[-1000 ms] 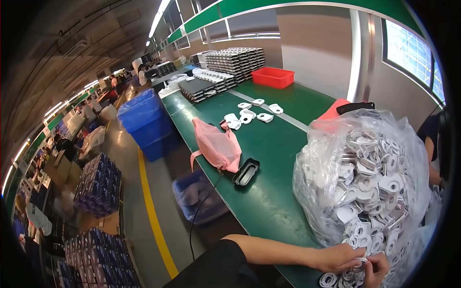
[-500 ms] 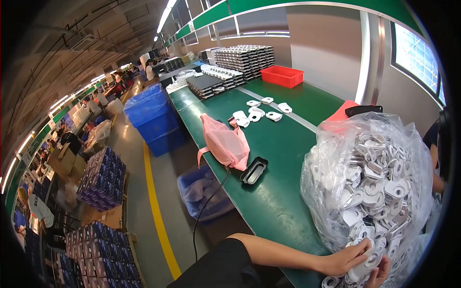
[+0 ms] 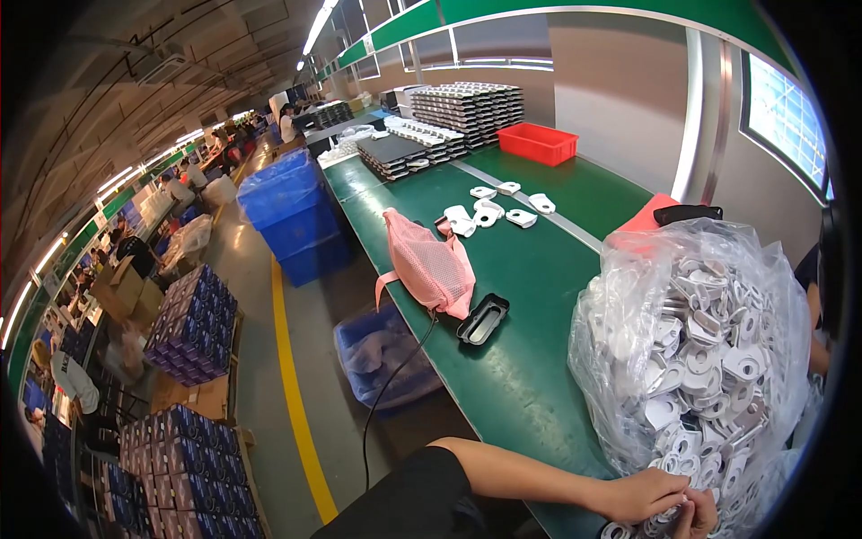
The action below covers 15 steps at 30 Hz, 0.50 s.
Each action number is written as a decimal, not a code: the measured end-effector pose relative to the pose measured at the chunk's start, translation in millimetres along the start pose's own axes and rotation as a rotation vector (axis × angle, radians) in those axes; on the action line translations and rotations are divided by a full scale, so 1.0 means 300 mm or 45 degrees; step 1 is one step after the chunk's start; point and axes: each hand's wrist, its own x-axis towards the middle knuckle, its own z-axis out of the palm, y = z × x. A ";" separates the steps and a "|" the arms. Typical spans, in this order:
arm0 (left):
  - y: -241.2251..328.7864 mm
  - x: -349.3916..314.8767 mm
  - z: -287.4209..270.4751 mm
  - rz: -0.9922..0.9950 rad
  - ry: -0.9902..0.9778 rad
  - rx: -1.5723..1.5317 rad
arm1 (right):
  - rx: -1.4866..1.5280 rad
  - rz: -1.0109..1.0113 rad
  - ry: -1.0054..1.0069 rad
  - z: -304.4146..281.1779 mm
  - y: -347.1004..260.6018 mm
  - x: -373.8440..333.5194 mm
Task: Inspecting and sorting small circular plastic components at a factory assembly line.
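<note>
Grip: the left hand (image 3: 639, 496) and right hand (image 3: 699, 516) meet with fingers bent inward; whether they pinch a part between them cannot be told, as the fingers cover the spot.
White parts: a heap of pale flat pieces (image 3: 705, 368), many with round holes, fills the bag; both hands are at its near end, low in the view.
Ring: one round white ring (image 3: 618, 530) lies just below the left hand, at the lower edge.
Plastic bag: a clear, crumpled bag (image 3: 603, 346) stands wide open around the heap, on the green table (image 3: 530, 395).
Behind the bag: a salmon-red item (image 3: 636, 236) with a black object (image 3: 687, 214) resting against it.
Table middle: a black oblong case (image 3: 485, 320) near the left edge, just beside a pink mesh pouch (image 3: 428, 265).
Loose pieces: a small group of white parts (image 3: 486, 213) lies beyond the pouch.
Far end: a red bin (image 3: 537, 144) beside stacked trays (image 3: 467, 115).
Under and beside the table: a blue tub (image 3: 386, 368) and, farther off, tall blue bins (image 3: 292, 220).
Aisle: a yellow floor line (image 3: 292, 395), with stacked cartons (image 3: 190, 323) to its left.
</note>
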 end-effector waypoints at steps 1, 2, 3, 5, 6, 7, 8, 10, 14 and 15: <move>-0.002 -0.005 0.011 0.046 0.067 0.136 | -0.002 -0.001 0.001 0.000 0.003 -0.002; -0.005 -0.007 0.018 0.092 0.134 0.273 | 0.021 0.038 -0.007 0.002 0.008 -0.008; -0.003 -0.007 0.015 0.093 0.133 0.272 | 0.045 0.078 -0.014 0.002 0.013 -0.011; -0.001 -0.009 0.004 0.184 0.179 0.437 | 0.049 0.126 -0.042 0.004 0.002 -0.013; -0.007 -0.011 0.000 0.183 0.180 0.439 | 0.055 0.170 -0.075 0.005 -0.003 -0.012; -0.016 -0.012 -0.005 0.146 0.136 0.476 | 0.058 0.169 -0.076 0.004 -0.004 -0.009; -0.026 -0.014 -0.011 0.108 0.091 0.513 | 0.052 0.216 -0.133 0.002 -0.004 -0.006; -0.046 -0.012 -0.014 0.123 0.087 0.518 | 0.043 0.267 -0.183 0.000 0.007 -0.013; 0.023 0.001 -0.025 -0.058 0.192 0.107 | 0.609 0.597 0.088 0.022 0.086 -0.063; 0.046 -0.003 -0.029 -0.058 0.189 0.107 | 0.618 0.507 0.152 0.022 0.084 -0.056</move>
